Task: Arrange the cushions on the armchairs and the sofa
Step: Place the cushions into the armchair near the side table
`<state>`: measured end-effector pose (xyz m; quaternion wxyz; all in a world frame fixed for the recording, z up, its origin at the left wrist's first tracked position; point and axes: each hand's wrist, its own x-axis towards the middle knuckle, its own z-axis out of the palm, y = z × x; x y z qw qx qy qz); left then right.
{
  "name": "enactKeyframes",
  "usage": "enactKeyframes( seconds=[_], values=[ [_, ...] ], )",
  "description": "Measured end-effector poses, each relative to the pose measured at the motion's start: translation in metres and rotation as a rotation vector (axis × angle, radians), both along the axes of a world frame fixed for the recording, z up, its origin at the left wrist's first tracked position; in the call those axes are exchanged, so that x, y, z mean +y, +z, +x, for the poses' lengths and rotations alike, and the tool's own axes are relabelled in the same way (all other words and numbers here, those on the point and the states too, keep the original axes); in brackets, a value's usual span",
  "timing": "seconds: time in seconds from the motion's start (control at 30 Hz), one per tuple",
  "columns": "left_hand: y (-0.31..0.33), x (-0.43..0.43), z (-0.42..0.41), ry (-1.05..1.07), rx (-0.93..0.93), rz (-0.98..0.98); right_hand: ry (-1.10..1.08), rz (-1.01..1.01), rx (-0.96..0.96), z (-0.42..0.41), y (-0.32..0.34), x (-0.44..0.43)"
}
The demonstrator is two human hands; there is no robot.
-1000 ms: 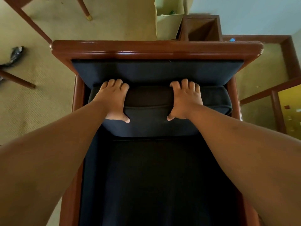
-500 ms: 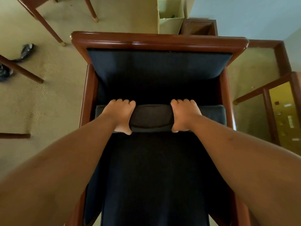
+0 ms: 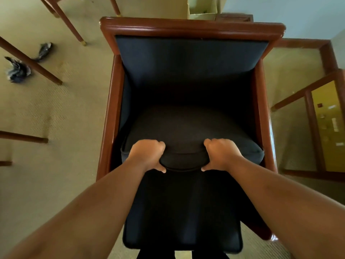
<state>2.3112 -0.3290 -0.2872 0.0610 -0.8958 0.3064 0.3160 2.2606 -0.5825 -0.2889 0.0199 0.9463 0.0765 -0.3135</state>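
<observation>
Since half a second ago the cushion (image 3: 186,131) has come down off the backrest and lies bowed across the armchair (image 3: 192,28) seat, left hand (image 3: 147,156) and right hand (image 3: 222,155) each curled round its near edge, thumbs beneath. The lower cushion (image 3: 183,221) juts past the front — another pull could drag it off, or leave the top one humped between the arms. Nothing legible — the far yellow panel (image 3: 328,124) has labels, but they are blurred.
</observation>
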Motion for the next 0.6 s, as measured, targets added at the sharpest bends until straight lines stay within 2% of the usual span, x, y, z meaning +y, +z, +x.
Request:
enactKeyframes(
  seconds=[0.27,0.6],
  values=[
    [-0.001,0.025,-0.076,0.047,0.103,0.040,0.098,0.000,0.114,-0.073,0.004,0.016],
    [0.051,0.039,-0.096,0.022,0.155,0.005,0.175,0.009,0.103,-0.092,0.057,0.019]
  ],
)
